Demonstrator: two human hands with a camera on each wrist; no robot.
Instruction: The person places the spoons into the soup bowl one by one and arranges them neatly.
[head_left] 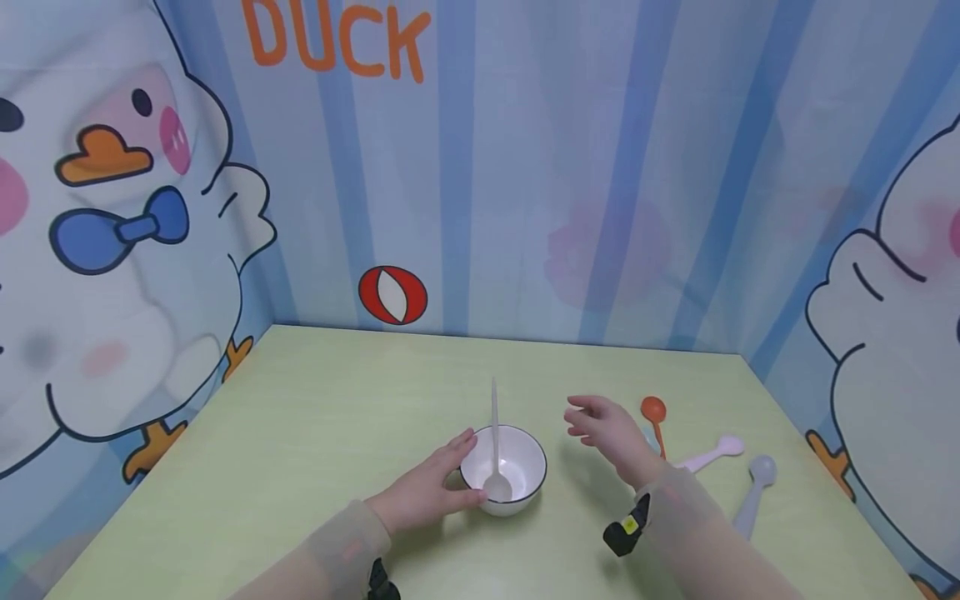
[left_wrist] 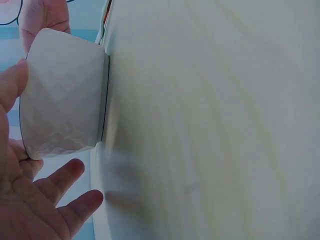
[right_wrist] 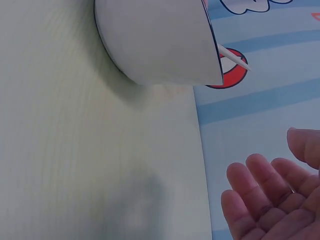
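Observation:
A white bowl (head_left: 528,467) with a dark rim stands upright on the table. My left hand (head_left: 431,492) holds it at its left side, thumb at the near rim and fingers at the far rim; the left wrist view shows the bowl's faceted wall (left_wrist: 65,95) between thumb and index finger, the other fingers spread. Inside the bowl a pale spoon (head_left: 496,483) rests bowl-end down, its handle rising past the far rim. To the right, my right hand (head_left: 611,437) hovers apart from the bowl, fingers loosely bent, holding nothing, as the palm (right_wrist: 280,215) shows.
Right of the right hand lie an orange spoon (head_left: 654,410), a pink spoon (head_left: 723,448) and a greyish-lavender spoon (head_left: 757,487). A light-blue piece peeks out beside the right wrist, mostly hidden. Printed curtains (head_left: 525,167) border the pale green table (head_left: 337,400) at the back and sides.

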